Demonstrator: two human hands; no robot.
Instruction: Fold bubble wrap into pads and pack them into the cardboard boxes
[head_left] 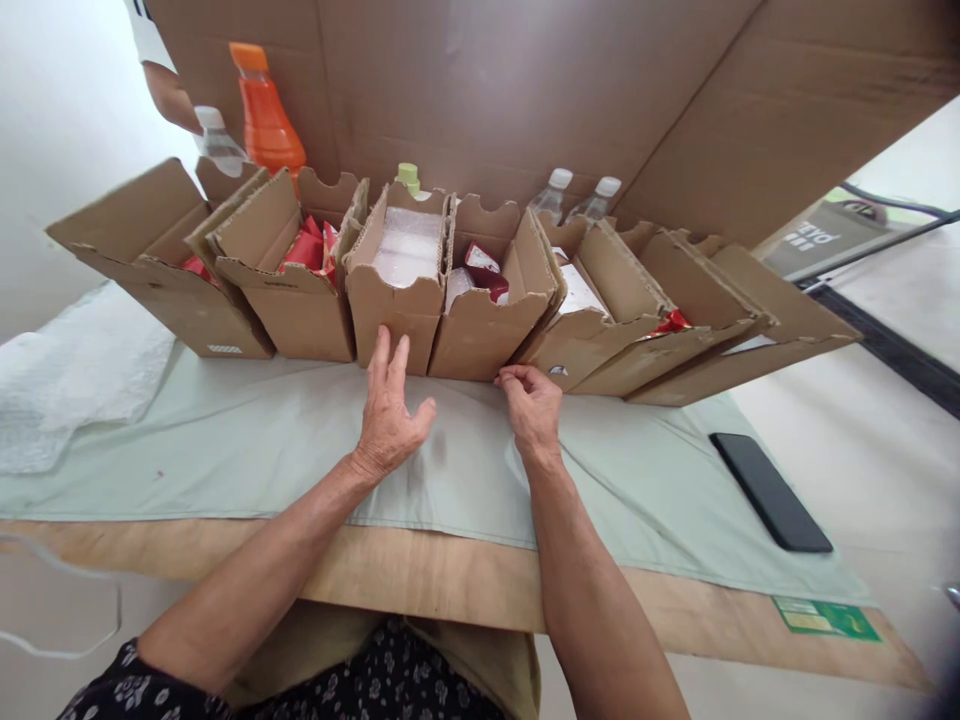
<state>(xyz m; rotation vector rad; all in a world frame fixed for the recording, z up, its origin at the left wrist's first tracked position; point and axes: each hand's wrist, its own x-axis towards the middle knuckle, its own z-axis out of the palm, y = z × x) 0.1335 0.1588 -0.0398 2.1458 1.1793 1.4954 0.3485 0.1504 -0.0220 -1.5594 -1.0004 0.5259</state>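
Note:
A row of several open cardboard boxes stands on a pale green cloth [225, 450]. My left hand [390, 410] lies open, fingers stretched, its tips against the front of the middle box [394, 310] that holds clear plastic packing. My right hand [531, 405] is curled, fingertips pinched together at the bottom corner of the neighbouring box [480, 335], which holds a red packet. What the pinch holds, if anything, I cannot make out. Red packets show in the boxes [300, 300] further left too.
A large cardboard sheet [525, 90] stands behind the boxes. An orange bottle [264, 115] and clear bottles [551, 195] rise behind the row. Another person's arm [169, 95] reaches in at top left. A black phone [771, 492] lies at right; bubble wrap [67, 385] at left.

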